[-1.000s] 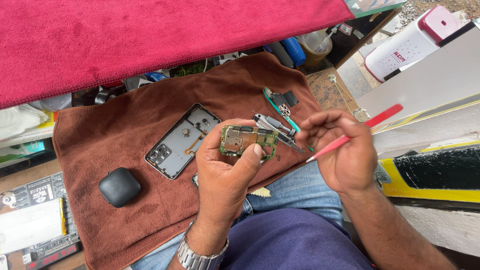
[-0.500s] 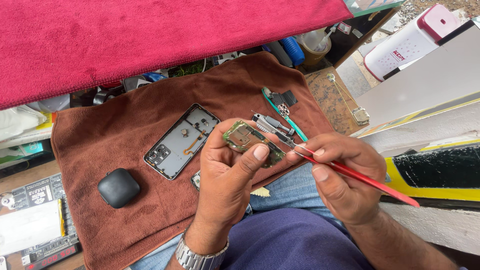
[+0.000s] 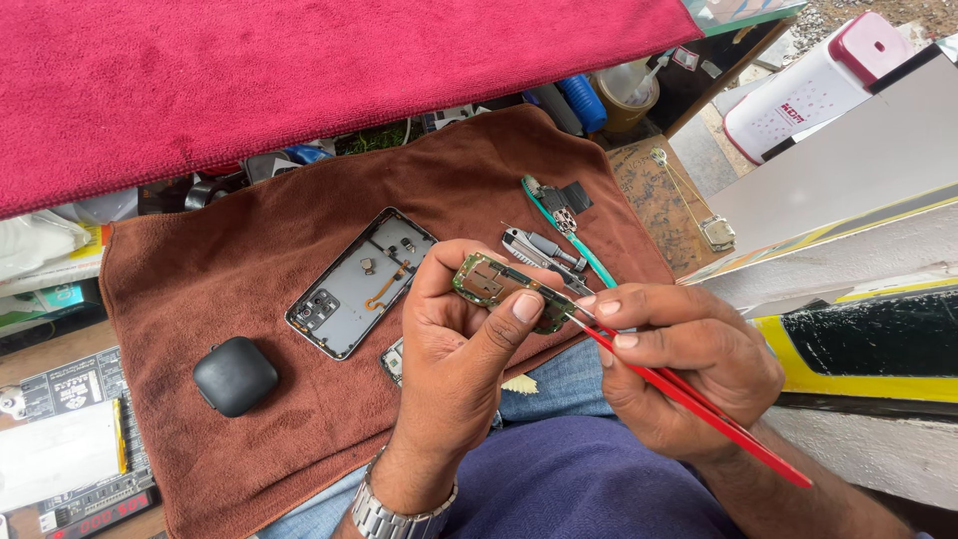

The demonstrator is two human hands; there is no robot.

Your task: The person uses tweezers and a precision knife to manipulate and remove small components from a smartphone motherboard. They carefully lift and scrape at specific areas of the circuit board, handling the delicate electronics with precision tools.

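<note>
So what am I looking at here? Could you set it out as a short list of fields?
Left hand: holds a small green circuit board between thumb and fingers
Right hand: grips red tweezers, tips at the board's right end
Surface: brown towel spread over the lap
On the towel: opened phone frame, black rounded case, teal tool, small metal parts
Above: red cloth
Wrist: metal watch on the left
</note>
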